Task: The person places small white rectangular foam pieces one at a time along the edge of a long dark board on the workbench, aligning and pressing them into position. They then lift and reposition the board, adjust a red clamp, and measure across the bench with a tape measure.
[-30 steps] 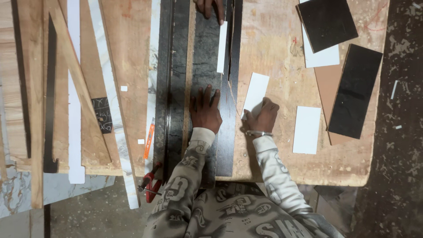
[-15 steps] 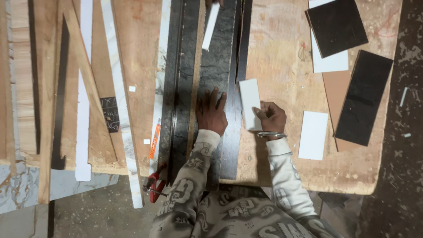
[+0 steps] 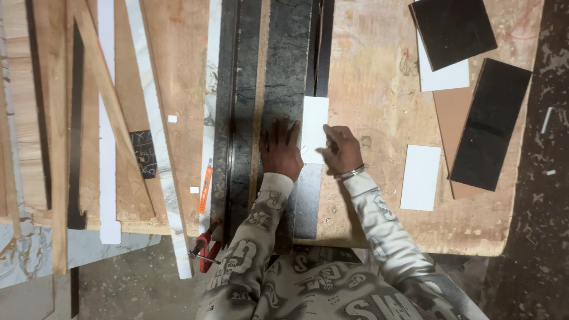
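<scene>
My left hand (image 3: 280, 149) lies flat, fingers spread, on a long dark marble-patterned strip (image 3: 283, 71) that runs up the plywood bench (image 3: 373, 89). My right hand (image 3: 339, 150), with a metal bangle at the wrist, pinches the right edge of a small white rectangular piece (image 3: 314, 120) that lies on the strip's right side, between both hands. Whether the fingers hold a small tool is too small to tell.
Long dark strips (image 3: 228, 118) lie left of the hands, with an orange utility knife (image 3: 205, 188) and a red clamp (image 3: 208, 243) near the front edge. Wooden battens and white strips (image 3: 106, 136) fill the left. Black panels (image 3: 489, 124), (image 3: 453, 29) and a white piece (image 3: 420, 177) lie right.
The white piece has moved left onto the dark strip beside my left hand, and my right hand came with it. Another person's hand at the top is gone from view.
</scene>
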